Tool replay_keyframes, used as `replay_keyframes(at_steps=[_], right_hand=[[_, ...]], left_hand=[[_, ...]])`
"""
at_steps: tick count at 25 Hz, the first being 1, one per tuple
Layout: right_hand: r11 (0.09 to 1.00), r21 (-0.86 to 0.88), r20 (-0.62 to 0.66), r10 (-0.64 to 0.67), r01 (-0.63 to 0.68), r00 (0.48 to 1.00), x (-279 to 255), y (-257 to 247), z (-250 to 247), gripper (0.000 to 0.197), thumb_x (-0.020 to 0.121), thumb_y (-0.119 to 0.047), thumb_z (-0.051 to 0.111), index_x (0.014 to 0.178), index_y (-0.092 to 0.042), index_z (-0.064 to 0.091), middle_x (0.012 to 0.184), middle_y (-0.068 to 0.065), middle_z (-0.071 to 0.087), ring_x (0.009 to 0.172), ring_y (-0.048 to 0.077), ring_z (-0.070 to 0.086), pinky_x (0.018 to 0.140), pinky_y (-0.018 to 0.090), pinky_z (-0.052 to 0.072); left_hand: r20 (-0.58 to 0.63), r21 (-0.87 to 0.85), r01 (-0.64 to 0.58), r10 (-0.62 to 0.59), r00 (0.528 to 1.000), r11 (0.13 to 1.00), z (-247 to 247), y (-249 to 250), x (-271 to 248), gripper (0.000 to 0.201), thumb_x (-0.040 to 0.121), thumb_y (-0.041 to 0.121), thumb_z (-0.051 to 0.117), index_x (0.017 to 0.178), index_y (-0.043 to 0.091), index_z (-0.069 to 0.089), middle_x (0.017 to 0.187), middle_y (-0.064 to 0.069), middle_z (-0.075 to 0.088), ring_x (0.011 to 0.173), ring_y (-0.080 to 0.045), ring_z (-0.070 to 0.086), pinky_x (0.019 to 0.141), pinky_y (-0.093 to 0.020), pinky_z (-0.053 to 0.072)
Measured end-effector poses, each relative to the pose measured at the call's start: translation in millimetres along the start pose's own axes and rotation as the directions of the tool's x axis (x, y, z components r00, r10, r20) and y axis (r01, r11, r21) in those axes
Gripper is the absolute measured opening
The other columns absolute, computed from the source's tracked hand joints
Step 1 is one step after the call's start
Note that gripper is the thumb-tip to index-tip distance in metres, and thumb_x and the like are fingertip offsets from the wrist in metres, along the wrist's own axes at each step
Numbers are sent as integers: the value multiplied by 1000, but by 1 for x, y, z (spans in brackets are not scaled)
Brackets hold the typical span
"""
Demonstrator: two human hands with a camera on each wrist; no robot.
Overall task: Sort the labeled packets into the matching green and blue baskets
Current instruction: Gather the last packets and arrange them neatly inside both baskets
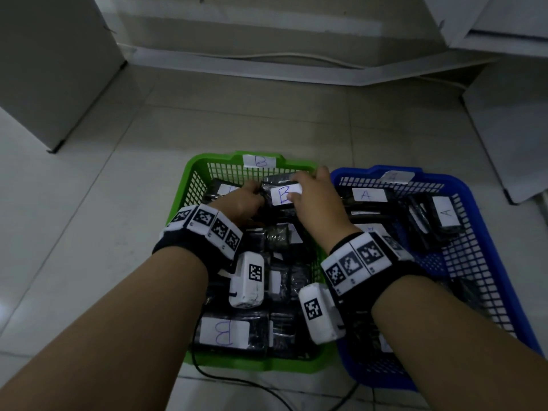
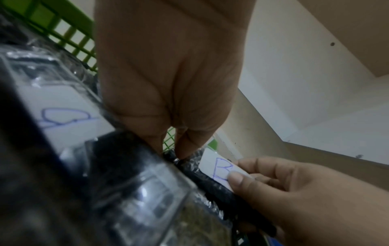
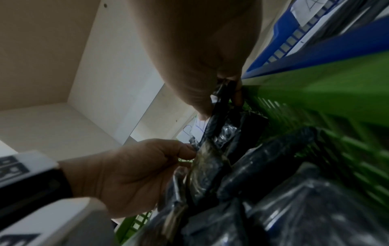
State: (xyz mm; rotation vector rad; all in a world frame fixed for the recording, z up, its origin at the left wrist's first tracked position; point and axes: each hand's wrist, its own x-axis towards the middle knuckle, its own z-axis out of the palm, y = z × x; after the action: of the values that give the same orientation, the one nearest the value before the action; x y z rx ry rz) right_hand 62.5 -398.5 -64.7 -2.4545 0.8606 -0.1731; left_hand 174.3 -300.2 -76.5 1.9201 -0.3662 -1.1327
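A black plastic-wrapped packet (image 1: 281,194) with a white "B" label is held over the far part of the green basket (image 1: 189,179), which carries a "B" tag. My left hand (image 1: 257,193) pinches the packet's left end, and my right hand (image 1: 296,189) grips its right end with the thumb on the label. The left wrist view shows the label (image 2: 219,168) under the right thumb. In the right wrist view the packet (image 3: 219,133) hangs between both hands. Several "B" packets (image 1: 225,333) fill the green basket. The blue basket (image 1: 350,172) at the right holds "A" packets (image 1: 367,194).
The two baskets stand side by side on a tiled floor. A white cabinet (image 1: 53,69) rises at the left and white panels (image 1: 510,129) at the right. A black cable (image 1: 237,381) runs on the floor before the baskets.
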Motion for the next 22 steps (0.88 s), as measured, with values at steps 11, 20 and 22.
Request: replay_keyframes(at_steps=[11, 20, 22], right_hand=[[999, -45, 86, -20, 23, 996, 4, 4, 0, 43, 94, -28, 55, 132, -8, 48, 135, 12, 34, 118, 28, 48, 102, 32, 38], [884, -398, 190, -183, 246, 965, 2, 7, 14, 68, 90, -45, 55, 145, -15, 29, 140, 12, 38, 129, 33, 35, 114, 44, 17], [856, -448, 258, -153, 259, 954, 5, 9, 13, 77, 84, -47, 60, 148, -22, 23, 142, 12, 36, 131, 33, 38, 116, 53, 4]], left_hand=[[25, 342, -8, -1, 1000, 940, -6, 0, 7, 51, 94, 15, 41, 143, 16, 28, 130, -20, 51, 110, -31, 52, 94, -33, 42], [-54, 599, -75, 133, 990, 797, -18, 1, -8, 36, 96, 15, 43, 130, 10, 53, 133, -15, 54, 121, -31, 51, 99, -31, 40], [-49, 431, -80, 112, 993, 899, -22, -4, -5, 34, 95, 9, 44, 127, 9, 56, 128, -15, 58, 118, -31, 55, 98, -34, 45]])
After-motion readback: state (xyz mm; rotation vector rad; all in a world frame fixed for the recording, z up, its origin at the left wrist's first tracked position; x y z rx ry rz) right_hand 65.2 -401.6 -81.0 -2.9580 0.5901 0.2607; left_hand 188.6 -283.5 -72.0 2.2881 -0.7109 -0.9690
